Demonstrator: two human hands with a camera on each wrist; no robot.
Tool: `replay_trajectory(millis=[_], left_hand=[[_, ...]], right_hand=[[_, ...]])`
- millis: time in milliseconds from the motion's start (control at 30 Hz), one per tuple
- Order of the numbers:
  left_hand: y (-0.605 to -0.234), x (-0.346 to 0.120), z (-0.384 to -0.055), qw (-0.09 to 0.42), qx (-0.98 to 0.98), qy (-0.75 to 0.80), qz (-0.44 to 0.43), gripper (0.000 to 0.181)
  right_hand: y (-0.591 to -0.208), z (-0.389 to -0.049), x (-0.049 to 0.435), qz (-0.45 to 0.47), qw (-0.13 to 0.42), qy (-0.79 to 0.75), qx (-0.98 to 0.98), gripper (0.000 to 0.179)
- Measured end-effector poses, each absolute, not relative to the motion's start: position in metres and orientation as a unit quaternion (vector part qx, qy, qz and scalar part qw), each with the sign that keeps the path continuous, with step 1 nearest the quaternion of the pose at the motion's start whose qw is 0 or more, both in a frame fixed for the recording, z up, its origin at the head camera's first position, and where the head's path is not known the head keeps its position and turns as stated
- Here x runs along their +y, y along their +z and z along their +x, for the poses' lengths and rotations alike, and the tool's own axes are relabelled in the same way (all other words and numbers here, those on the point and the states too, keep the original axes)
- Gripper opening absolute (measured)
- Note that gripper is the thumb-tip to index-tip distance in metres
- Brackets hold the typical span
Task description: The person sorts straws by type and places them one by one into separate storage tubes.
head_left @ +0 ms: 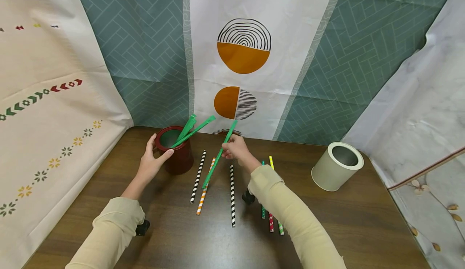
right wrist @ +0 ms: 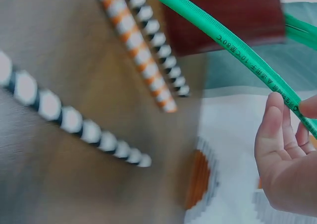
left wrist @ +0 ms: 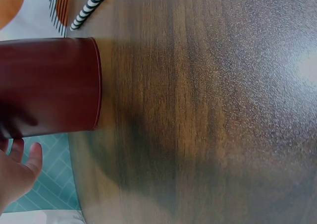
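Left hand (head_left: 149, 164), thumb and fingers spread wide, grips dark-red cylindrical container (head_left: 179, 160); right of container, right hand (head_left: 237, 149), thumb and fingertips together, pinches long printed green tube (right wrist: 229, 41).

The head view is directed forward and down at the bench (head_left: 167, 240) from above and behind the left hand (head_left: 149, 163) and right hand (head_left: 236, 148), far enough off for the patterned cloth backdrop (head_left: 203, 26) to be taken in. In the left wrist view, turned on its side, the dark red canister (left wrist: 49, 85) is seen close up, cut off by the left edge, while much of the frame is filled by the bench. The right wrist view is rolled the opposite way and set close to the green tube (right wrist: 213, 28), with the canister partly caught at the top. The canister, orange-striped straw (head_left: 202, 200) and leftmost black-striped straw (head_left: 197, 177) are shared by all three.
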State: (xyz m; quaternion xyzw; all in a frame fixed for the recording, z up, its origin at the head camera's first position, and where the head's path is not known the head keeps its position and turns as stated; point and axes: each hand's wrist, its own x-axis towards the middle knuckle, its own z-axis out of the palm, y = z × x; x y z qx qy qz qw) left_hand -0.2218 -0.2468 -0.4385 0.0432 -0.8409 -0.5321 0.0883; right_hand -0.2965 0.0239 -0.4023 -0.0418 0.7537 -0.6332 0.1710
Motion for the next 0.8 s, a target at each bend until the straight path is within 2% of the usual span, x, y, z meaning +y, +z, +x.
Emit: replay_trajectory(millis=[267, 533, 800], left_hand=[[-0.433, -0.244, -0.219, 0.086, -0.839, -0.535, 0.045, 0.084], [-0.443, -0.249, -0.225, 0.091, -0.843, -0.528, 0.043, 0.085], [-0.442, -0.249, -0.224, 0.090, -0.843, -0.528, 0.049, 0.085]], right_hand=[[-0.360, -0.305, 0.029, -0.031, 0.152, -0.717, 0.680, 0.006], [-0.339, -0.307, 0.025, -0.057, 0.100, -0.793, 0.599, 0.007], [-0.333, -0.306, 0.008, -0.049, 0.052, -0.783, 0.618, 0.008]])
